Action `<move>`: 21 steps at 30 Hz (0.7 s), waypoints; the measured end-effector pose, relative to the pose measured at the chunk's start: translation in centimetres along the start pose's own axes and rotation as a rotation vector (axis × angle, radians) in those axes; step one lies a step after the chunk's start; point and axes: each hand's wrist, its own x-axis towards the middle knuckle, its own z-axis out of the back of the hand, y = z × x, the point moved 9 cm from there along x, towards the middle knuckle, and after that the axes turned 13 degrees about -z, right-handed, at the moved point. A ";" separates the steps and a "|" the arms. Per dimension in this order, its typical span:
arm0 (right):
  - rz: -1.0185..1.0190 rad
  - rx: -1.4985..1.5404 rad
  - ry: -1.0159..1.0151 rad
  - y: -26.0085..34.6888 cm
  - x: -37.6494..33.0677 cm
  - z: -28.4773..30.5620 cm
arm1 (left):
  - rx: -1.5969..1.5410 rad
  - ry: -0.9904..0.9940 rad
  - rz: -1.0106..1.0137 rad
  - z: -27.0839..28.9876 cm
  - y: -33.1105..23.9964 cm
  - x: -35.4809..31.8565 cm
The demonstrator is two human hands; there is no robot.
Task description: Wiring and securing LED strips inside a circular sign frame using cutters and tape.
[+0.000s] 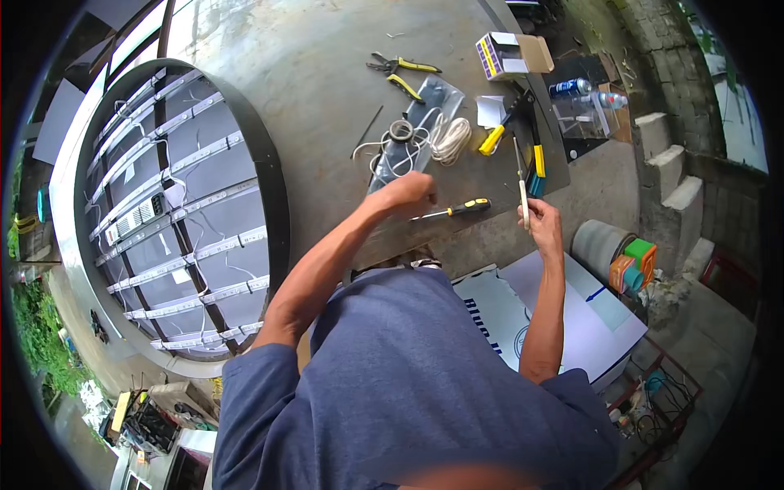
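Note:
My right hand (543, 224) is closed around a slim tool (523, 189) with a white handle and a thin metal end pointing away from me. Curled fingers close my left hand (411, 192); whatever they may hold is hidden. Just beyond it lie a bundle of white cable (450, 140), a grey roll of tape (401, 130) and a clear plastic bag (442, 96). Between my hands a yellow and black screwdriver (467, 207) rests at the table's near edge. Yellow-handled cutters (497, 135) lie beyond my right hand, and yellow-handled pliers (416, 65) farther back.
A round frame (276, 184) with rows of LED strips (216, 198) fills the left of the metal table (318, 82). An opened small box (508, 57) stands at the back right. White cardboard (588, 322) lies below my right forearm, near a bucket (600, 247).

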 end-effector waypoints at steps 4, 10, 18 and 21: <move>0.125 0.161 -0.133 0.6 0.7 6.1 | -0.029 -0.316 -0.129 -2.6 -4.0 12.1; 0.235 0.084 -0.355 1.8 0.3 7.7 | -0.031 -0.347 -0.209 -4.2 -9.8 9.4; 0.475 -0.229 -0.326 8.0 1.8 -4.3 | -0.325 -0.353 0.350 -1.9 0.3 -10.5; 0.567 -0.308 -0.334 10.5 4.0 -8.3 | -0.338 -0.428 0.453 -0.7 -0.2 -15.7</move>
